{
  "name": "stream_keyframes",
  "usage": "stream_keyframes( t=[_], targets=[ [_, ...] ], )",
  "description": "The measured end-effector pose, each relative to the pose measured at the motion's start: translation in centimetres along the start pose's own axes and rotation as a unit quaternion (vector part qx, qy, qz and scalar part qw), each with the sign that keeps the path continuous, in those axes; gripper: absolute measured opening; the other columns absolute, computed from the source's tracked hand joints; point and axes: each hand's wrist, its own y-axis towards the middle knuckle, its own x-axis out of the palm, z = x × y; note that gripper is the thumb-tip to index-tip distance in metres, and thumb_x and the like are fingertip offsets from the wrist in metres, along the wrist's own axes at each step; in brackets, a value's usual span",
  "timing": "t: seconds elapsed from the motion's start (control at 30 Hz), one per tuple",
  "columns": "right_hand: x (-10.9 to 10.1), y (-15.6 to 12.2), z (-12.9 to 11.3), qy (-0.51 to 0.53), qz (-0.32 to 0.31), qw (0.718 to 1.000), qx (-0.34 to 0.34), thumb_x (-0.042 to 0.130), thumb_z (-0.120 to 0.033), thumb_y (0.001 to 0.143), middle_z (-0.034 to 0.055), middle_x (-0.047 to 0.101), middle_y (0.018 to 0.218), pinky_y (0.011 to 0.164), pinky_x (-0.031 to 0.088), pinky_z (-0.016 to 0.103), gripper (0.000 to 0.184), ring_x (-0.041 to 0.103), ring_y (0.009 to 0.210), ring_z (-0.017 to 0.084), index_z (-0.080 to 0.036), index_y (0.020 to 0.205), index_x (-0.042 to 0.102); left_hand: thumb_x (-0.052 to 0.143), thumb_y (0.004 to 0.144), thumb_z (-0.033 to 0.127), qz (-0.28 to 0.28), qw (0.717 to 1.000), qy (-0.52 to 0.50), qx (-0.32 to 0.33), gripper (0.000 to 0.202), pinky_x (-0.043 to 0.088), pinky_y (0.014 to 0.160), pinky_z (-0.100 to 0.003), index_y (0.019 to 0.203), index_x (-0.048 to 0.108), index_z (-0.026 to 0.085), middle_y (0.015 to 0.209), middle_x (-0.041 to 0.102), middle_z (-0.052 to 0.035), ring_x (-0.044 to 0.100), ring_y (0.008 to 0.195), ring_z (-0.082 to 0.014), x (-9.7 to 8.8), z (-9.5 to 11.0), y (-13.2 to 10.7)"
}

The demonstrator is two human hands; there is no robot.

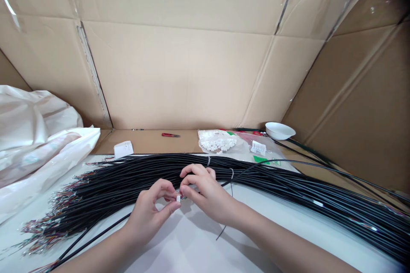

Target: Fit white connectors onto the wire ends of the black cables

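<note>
Between thumb and forefinger, my left hand [152, 207] pinches a small white connector [178, 198]. Close on its right, my right hand [205, 192] is closed, its fingertips on thin coloured wires [183, 198] that run into the connector. My fingers cover most of those wires. Just behind both hands lies a thick bundle of black cables [144, 175], stretched across the table. Its left end fans out into many stripped, coloured wire ends [64, 200]. Grey ties [232, 173] hold the bundle near my right hand.
At the back lies a clear bag of white connectors [218, 144], with a white bowl [279, 130] to its right. Red-handled snips [170, 135] and a white card [123, 149] are further left. White plastic sheeting [38, 136] heaps up at left; cardboard walls [179, 76] enclose the table.
</note>
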Motion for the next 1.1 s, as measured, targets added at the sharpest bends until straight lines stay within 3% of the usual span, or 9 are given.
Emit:
stream_keyframes(
  t=[0.17,0.53,0.77,1.1],
  targets=[
    [-0.37,-0.05,-0.39,0.02,-0.002,1.0,-0.003,0.054,-0.02,0.081,0.0003,0.056,0.097,0.079,0.033,0.033,0.012,0.049,0.099,0.016,-0.02,0.07,0.057,0.059,0.075,0.024,0.003,1.0,0.026,0.004,0.013,0.046,0.061,-0.022,0.082,0.048,0.021,0.076,0.062,0.0001,0.06,0.071,-0.0151,-0.01,0.01,0.0],
    [-0.14,-0.33,-0.33,0.012,-0.027,0.999,-0.018,0.049,-0.013,0.082,0.0022,0.056,0.097,0.08,0.032,0.035,0.011,0.047,0.098,0.016,-0.018,0.073,0.053,0.059,0.074,0.023,-0.004,0.999,0.035,0.009,0.012,0.047,0.06,-0.021,0.081,0.05,0.022,0.076,0.064,0.0004,0.061,0.07,-0.0154,0.19,-0.15,-0.09],
    [-0.22,-0.16,-0.17,-0.027,-0.017,0.999,-0.026,0.055,-0.01,0.078,0.0007,0.057,0.097,0.083,0.027,0.039,0.015,0.046,0.102,0.018,-0.019,0.067,0.06,0.058,0.076,0.023,-0.009,0.998,0.06,0.019,0.009,0.047,0.064,-0.022,0.081,0.05,0.022,0.077,0.063,0.0001,0.061,0.071,-0.0149,0.2,0.08,0.0],
    [-0.22,-0.37,0.17,-0.071,-0.021,0.992,-0.101,0.049,-0.009,0.079,-0.0001,0.056,0.096,0.09,0.018,0.043,0.013,0.046,0.099,0.015,-0.018,0.074,0.057,0.055,0.077,0.024,-0.023,0.997,0.078,0.009,0.007,0.047,0.06,-0.02,0.081,0.05,0.022,0.078,0.062,0.0,0.06,0.073,-0.015,0.09,-0.1,-0.15]
  ],
)
